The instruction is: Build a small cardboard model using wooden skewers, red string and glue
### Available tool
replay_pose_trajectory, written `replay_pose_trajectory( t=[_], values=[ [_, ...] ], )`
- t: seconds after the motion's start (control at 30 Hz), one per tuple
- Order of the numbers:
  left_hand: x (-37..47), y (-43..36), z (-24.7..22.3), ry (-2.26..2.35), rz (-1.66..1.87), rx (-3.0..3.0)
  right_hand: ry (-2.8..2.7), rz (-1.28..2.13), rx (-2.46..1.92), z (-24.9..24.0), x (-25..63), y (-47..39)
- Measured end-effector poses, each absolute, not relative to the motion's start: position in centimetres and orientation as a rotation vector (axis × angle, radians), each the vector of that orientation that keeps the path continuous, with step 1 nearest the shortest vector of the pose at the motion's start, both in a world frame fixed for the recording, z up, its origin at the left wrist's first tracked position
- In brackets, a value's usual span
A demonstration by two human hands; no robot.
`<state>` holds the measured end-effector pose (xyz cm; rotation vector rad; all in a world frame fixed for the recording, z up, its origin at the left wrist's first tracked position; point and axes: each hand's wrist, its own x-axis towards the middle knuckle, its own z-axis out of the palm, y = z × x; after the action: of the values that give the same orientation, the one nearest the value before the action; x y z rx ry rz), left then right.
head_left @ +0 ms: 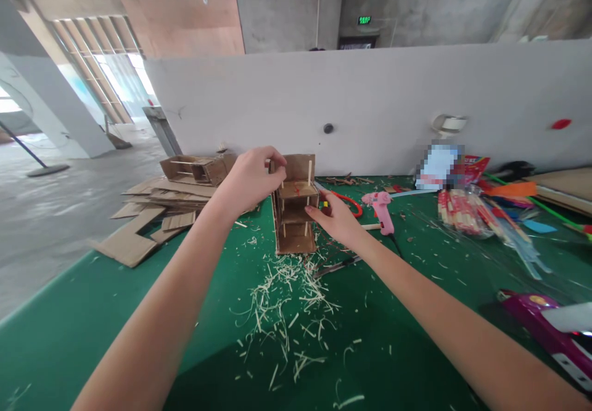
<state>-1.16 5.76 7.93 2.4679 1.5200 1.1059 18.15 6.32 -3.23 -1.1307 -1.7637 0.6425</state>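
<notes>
A small brown cardboard shelf model (296,243) stands upright on the green table, with stacked tiers and thin wooden sticks as posts. One wooden stick (309,172) rises from its top tier at the right. At the upper left corner, the fingers of my left hand (259,169) are pinched together; a short pale end of a stick shows just below them. My right hand (337,219) grips the model's right side, thumb on the front of the middle tier and the other fingers partly hidden. Pale wood shavings (289,294) lie scattered before the model.
Cardboard sheets (134,232) and a second cardboard box model (194,169) are at the left. Right of the model lie a pink glue gun (382,211), a dark slim tool (337,267), bundled sticks (462,212) and a purple device (541,318). A white partition (379,103) stands behind.
</notes>
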Motion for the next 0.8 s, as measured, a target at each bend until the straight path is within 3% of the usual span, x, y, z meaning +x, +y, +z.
replay_pose_trajectory(
  t=[0.8],
  values=[
    [0.4,4.9,6.8,1.908,1.059,2.584,-1.827,0.081,-1.034,-4.4,18.1,6.3]
  ],
)
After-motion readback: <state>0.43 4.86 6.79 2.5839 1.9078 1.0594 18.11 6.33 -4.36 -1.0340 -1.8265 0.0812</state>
